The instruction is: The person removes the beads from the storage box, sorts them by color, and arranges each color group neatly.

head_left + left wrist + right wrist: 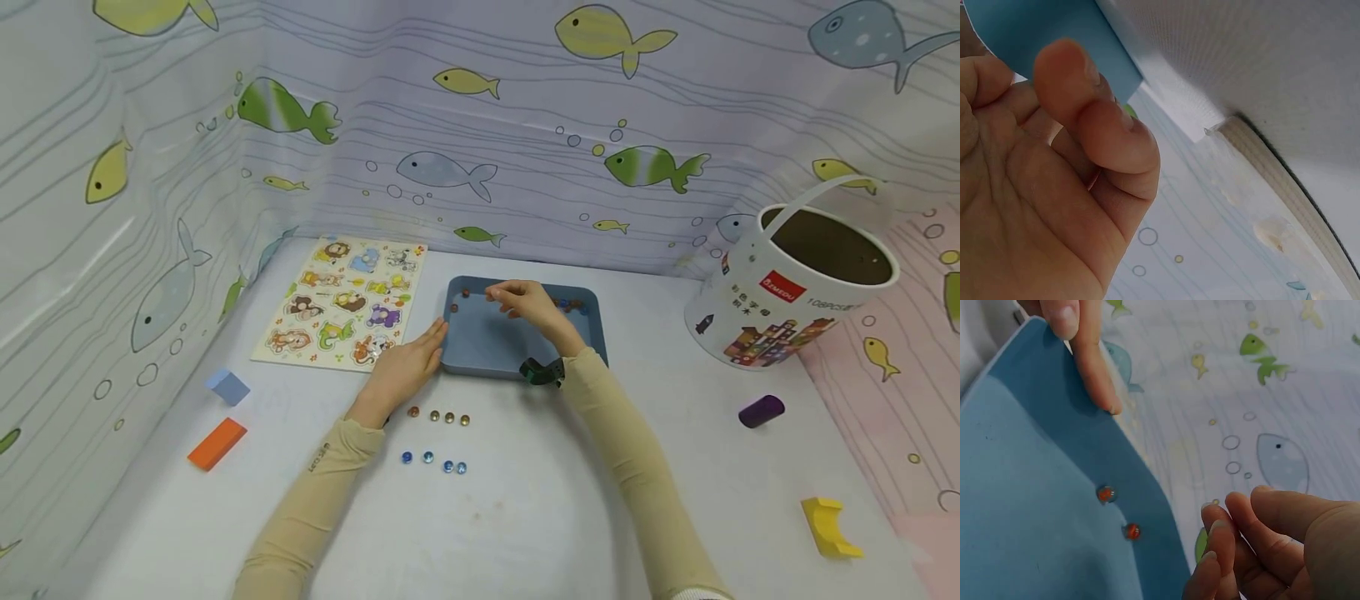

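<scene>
A blue tray point(487, 346) lies in the middle of the white table. My left hand point(408, 362) rests with straight fingers against the tray's left rim point(1035, 31); its fingers point(1088, 356) also show in the right wrist view. My right hand point(521, 302) hovers over the tray's back half with its fingers point(1222, 544) curled together, and nothing shows between them. Two orange marbles point(1105, 494) lie just left of it near the tray's back left corner point(465, 293). Several more marbles point(573, 306) sit at the tray's back right. On the table in front are a row of brown marbles point(438, 416) and a row of blue marbles point(433, 462).
An animal puzzle board point(341, 302) lies left of the tray. A white bucket point(795, 283) stands at the right, with a purple cylinder point(761, 411) and a yellow block point(828, 527) in front of it. An orange block point(217, 443) and a light blue block point(227, 387) lie at the left. Fish-patterned sheets wall the table.
</scene>
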`<state>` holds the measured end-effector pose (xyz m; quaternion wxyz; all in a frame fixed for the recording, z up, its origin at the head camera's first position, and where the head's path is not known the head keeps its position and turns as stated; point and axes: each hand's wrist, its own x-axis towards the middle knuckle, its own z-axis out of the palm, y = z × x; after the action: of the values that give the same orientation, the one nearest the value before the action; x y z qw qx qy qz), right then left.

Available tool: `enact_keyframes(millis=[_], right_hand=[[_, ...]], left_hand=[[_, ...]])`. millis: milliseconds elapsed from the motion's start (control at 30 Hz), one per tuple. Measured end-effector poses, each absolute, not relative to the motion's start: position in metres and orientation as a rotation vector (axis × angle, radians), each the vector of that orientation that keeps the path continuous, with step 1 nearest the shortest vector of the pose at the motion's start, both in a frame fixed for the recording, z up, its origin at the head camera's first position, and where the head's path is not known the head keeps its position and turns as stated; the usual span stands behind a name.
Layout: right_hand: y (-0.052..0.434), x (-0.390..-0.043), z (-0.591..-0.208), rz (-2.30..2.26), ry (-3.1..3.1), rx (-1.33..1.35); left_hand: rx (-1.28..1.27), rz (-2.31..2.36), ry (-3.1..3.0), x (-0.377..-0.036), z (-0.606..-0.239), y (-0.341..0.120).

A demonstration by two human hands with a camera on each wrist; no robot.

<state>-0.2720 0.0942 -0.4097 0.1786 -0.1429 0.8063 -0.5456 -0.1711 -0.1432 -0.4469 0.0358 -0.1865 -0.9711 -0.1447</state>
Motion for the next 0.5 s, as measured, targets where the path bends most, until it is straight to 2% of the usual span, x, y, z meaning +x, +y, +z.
enact_keyframes(millis=[500], right_hand=[[0.046, -0.296, -0.441, -1.559, 2.288, -0.169]], left_hand=[[-0.554, -0.472, -3.005, -0.17, -0.444, -0.143]])
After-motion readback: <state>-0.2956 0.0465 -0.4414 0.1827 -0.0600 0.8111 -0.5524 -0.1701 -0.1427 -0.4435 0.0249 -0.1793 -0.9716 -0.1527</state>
